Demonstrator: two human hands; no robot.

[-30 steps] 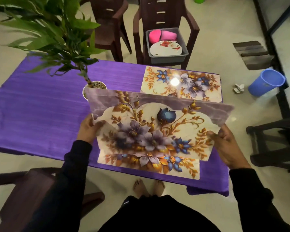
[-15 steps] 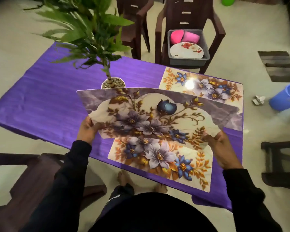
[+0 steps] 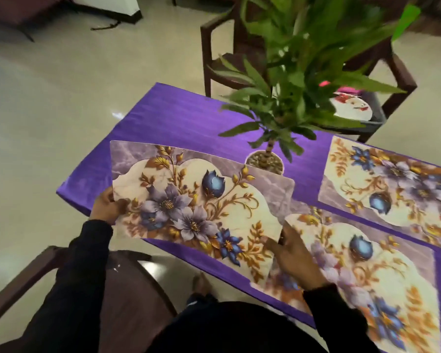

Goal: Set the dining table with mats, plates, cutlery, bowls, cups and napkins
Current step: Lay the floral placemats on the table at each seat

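I hold a floral mat (image 3: pixel 196 205) over the left end of the purple table (image 3: pixel 178 118). My left hand (image 3: pixel 106 206) pinches its left edge. My right hand (image 3: pixel 294 258) grips its right near corner, thumb on top. A second floral mat (image 3: pixel 367 271) lies flat on the near right of the table, partly under my right hand. A third mat (image 3: pixel 392 184) lies on the far right side. Beyond the table, a white plate (image 3: pixel 353 109) and something pink (image 3: pixel 349 90) sit in a grey tub on a chair, partly hidden by leaves.
A potted plant (image 3: pixel 265 161) stands mid-table, its leaves (image 3: pixel 303 72) spreading high over the far side. Brown chairs stand beyond the table (image 3: pixel 214 54) and at my near left (image 3: pixel 127 284). Shiny tiled floor lies to the left.
One mat was left lying on the near right of the table. I have carried the remaining mat to the left, and my view has swung left with it.
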